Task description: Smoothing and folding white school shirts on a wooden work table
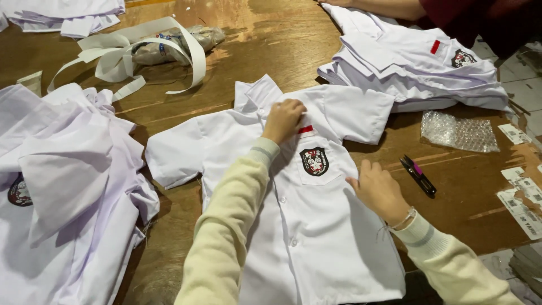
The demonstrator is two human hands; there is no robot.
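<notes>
A small white short-sleeved shirt (pixel 316 243) lies face up on the wooden table (pixel 271 45), with a black-and-red badge (pixel 314 161) on its chest pocket and a small red strip above it. My left hand (pixel 282 120) rests with fingers curled on the shirt just below the collar, pinching the fabric there. My right hand (pixel 379 189) lies flat on the shirt's right side beside the pocket. Both arms wear cream knit sleeves.
White shirts are heaped at the left (pixel 62 186) and stacked at the top right (pixel 418 68), where another person's arm (pixel 384 7) reaches. Black thread snips (pixel 418 175), a bubble-wrap piece (pixel 458 131), paper tags (pixel 522 203) and white paper strips (pixel 135 53) lie around.
</notes>
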